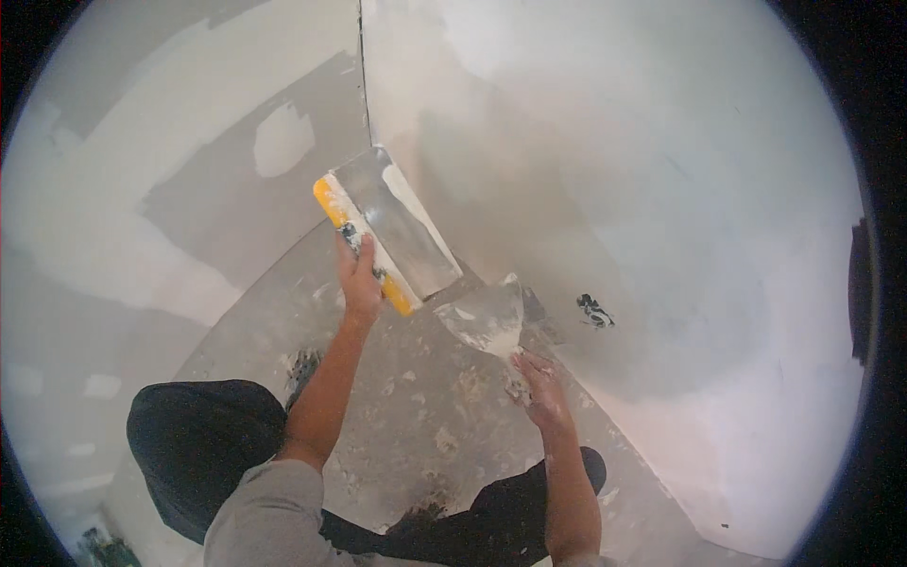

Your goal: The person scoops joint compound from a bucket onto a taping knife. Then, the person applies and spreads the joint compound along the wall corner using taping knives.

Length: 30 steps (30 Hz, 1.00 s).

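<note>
My left hand (pixel 360 288) is closed around the back of a wide drywall skimming blade (pixel 406 236) with a yellow-ended handle strip. White joint compound (pixel 408 197) lies along part of the blade's far edge and smears its handle side. Lower right, my right hand (pixel 545 392) grips a broad putty knife (pixel 484 314) by its handle, which is mostly hidden by the fingers. Compound coats the neck and parts of its blade. The knife's blade is close to the lower end of the skimming blade; I cannot tell whether they touch. Compound also whitens my right fingers.
Two walls meet in a corner above the skimming blade. The left wall (pixel 203 180) has grey areas and white patches; the right wall (pixel 680 170) is coated pale. Dark wires (pixel 594 312) show in an opening low on it. Dried splatters mark the floor (pixel 416 397) between my bent knees.
</note>
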Available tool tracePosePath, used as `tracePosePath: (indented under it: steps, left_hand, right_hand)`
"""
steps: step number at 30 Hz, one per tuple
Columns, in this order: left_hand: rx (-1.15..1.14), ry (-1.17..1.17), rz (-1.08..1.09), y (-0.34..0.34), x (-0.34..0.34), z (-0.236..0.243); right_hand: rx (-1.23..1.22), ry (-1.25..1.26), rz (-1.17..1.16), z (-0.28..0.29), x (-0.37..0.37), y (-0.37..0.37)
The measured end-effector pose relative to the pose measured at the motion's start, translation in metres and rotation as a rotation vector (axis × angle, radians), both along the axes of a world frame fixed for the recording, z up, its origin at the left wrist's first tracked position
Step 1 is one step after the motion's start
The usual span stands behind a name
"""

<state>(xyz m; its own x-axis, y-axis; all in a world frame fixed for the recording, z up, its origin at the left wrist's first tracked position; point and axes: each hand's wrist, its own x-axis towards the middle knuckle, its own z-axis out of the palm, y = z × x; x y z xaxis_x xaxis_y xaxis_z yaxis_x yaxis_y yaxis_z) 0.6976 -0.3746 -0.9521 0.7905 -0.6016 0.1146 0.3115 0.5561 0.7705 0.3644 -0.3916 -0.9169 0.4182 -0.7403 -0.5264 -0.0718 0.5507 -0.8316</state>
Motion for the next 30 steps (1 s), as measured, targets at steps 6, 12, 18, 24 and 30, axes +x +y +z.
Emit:
tracePosePath:
  steps: [6, 12, 18, 24, 30]
  left_hand:
    - [0.223, -0.142, -0.138, 0.04, -0.064, 0.005]
    - [0.345, -0.745, -0.374, 0.082, -0.126, 0.017]
    - [0.499, -0.547, 0.243, 0.011, -0.043, -0.006]
    - [0.497, -0.967, 0.506, -0.105, 0.121, 0.008]
    - [0.464, -0.971, 0.425, -0.182, 0.143, 0.038]
  right_hand:
    - [0.031, -0.008, -0.008, 0.002, 0.003, -0.005]
    - [-0.111, -0.232, -0.145, 0.034, -0.006, -0.013]
    - [-0.177, -0.42, -0.143, 0.049, -0.036, -0.02]
    - [-0.018, -0.271, -0.189, 0.056, -0.039, -0.019]
    - [0.003, -0.263, -0.098, 0.047, -0.055, -0.019]
